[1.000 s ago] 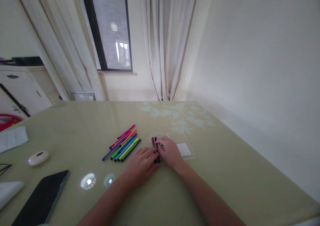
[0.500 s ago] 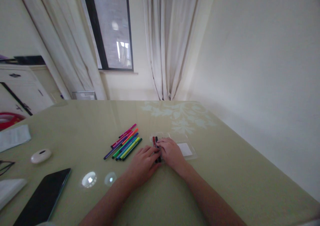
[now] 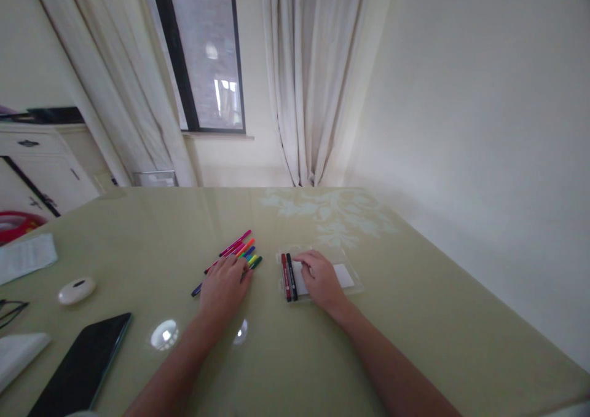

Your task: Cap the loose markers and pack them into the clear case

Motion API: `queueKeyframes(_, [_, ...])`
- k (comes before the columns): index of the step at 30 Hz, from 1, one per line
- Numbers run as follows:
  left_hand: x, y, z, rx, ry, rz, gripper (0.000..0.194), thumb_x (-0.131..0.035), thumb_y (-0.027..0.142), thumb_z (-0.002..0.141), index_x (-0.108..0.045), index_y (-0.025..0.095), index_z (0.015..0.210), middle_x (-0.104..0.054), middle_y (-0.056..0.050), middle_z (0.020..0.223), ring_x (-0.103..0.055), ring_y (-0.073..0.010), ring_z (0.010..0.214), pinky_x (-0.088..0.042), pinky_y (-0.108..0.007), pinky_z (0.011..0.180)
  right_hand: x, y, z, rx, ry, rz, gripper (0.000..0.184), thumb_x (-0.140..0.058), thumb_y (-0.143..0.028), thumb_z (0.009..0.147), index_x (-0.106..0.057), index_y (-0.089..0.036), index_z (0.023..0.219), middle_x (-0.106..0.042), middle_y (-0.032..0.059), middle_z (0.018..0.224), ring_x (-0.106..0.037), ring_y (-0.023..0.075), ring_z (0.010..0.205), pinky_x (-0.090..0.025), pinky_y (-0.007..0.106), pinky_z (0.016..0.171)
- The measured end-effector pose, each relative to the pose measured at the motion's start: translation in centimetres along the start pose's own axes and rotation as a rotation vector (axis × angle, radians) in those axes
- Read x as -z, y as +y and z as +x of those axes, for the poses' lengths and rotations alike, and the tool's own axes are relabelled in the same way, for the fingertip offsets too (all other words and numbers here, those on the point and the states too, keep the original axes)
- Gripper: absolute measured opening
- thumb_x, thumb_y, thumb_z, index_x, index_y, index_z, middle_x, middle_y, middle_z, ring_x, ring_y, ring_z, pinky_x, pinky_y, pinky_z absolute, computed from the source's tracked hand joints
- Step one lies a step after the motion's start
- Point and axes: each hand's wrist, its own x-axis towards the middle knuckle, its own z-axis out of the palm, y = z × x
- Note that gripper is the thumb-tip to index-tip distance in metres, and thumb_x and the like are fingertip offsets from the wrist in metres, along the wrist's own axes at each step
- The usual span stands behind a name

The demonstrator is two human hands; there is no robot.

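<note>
My left hand (image 3: 224, 288) lies over a loose pile of coloured felt-tip pens (image 3: 236, 243), its fingers spread across them and the thumb beside a dark green pen (image 3: 257, 262). It covers most of the pile's near part. My right hand (image 3: 320, 278) rests over a clear plastic case (image 3: 356, 286), with the index fingertip close to a black marker (image 3: 292, 277); nothing shows in its loosely bent fingers. Beside the black marker, a red marker (image 3: 286, 277) lies parallel along the case's left side. A white card (image 3: 343, 275) shows inside the case.
On the left of the table (image 3: 286, 361) lie a dark phone (image 3: 80, 368), a white oval object (image 3: 76, 291), a folded pale cloth or paper (image 3: 27, 256) and a white block (image 3: 21, 355). A wall (image 3: 483, 158) runs along the right edge.
My left hand has moved left from the markers in the case onto the pen pile. My right hand has shifted slightly right, uncovering the red and black markers.
</note>
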Motion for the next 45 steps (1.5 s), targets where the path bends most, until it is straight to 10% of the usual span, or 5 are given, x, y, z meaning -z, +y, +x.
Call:
queueKeyframes(10, [-0.6, 0.8, -0.1, -0.060, 0.009, -0.134, 0.022, -0.053, 0.036, 0.099, -0.061, 0.021, 0.085, -0.070, -0.008, 0.091, -0.066, -0.0275, 0.089, -0.051, -0.042, 0.081, 0.3, -0.5, 0.2, -0.053, 0.088, 0.104, 0.026, -0.053, -0.016, 0.093, -0.077, -0.019, 0.102, -0.075, 0.0092, 0.101, -0.067, 0.0219, 0.094, -0.052, 0.037, 0.090])
queueKeyframes(20, [-0.1, 4.8, -1.4, -0.186, -0.009, -0.507, 0.018, -0.060, 0.041, 0.100, -0.063, 0.024, 0.104, -0.074, -0.003, 0.097, -0.069, -0.0223, 0.089, -0.054, -0.035, 0.078, -0.5, -1.7, 0.2, -0.338, -0.037, 0.812, 0.030, -0.079, -0.046, 0.081, -0.076, -0.020, 0.095, -0.076, 0.0033, 0.082, -0.071, 0.0194, 0.073, -0.057, 0.031, 0.069])
queueKeyframes(45, [0.0, 5.3, -1.9, -0.364, -0.001, -0.566, 0.025, -0.062, 0.029, 0.097, -0.067, 0.027, 0.121, -0.072, -0.004, 0.110, -0.068, -0.0180, 0.090, -0.057, -0.033, 0.083, 0.8, 0.0, 1.0, -0.568, 0.266, 1.028, 0.042, -0.088, -0.036, 0.064, -0.074, -0.020, 0.101, -0.076, 0.0048, 0.090, -0.071, 0.0194, 0.082, -0.057, 0.032, 0.074])
